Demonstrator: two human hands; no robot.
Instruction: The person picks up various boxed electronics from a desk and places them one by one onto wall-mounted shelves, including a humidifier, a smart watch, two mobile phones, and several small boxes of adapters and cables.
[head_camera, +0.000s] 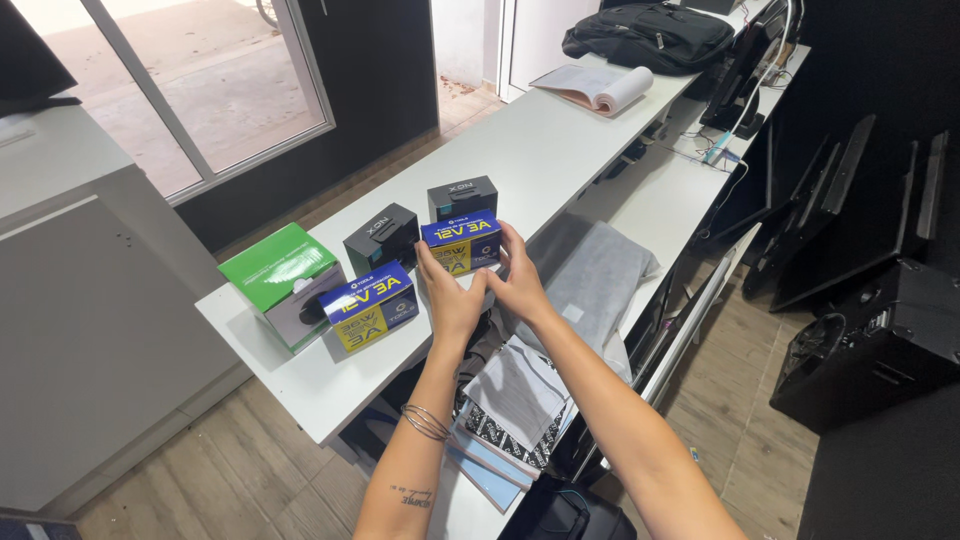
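Observation:
Both my hands hold a small blue and yellow box (461, 243) at the near edge of the white table (540, 150). My left hand (449, 294) grips its near left side and my right hand (517, 275) grips its right side. A second blue and yellow box (371, 305) lies to the left. Behind them stand two dark boxes, one (381, 238) on the left and one (462, 197) on the right. A green and white box (284, 282) sits at the table's left end.
An open notebook (598, 87) and a black bag (650, 35) lie at the table's far end. Grey cloth (590, 275) and stacked papers (515, 400) sit below my arms. Dark monitors (850, 210) lean at the right, with a black case (880, 340) on the floor.

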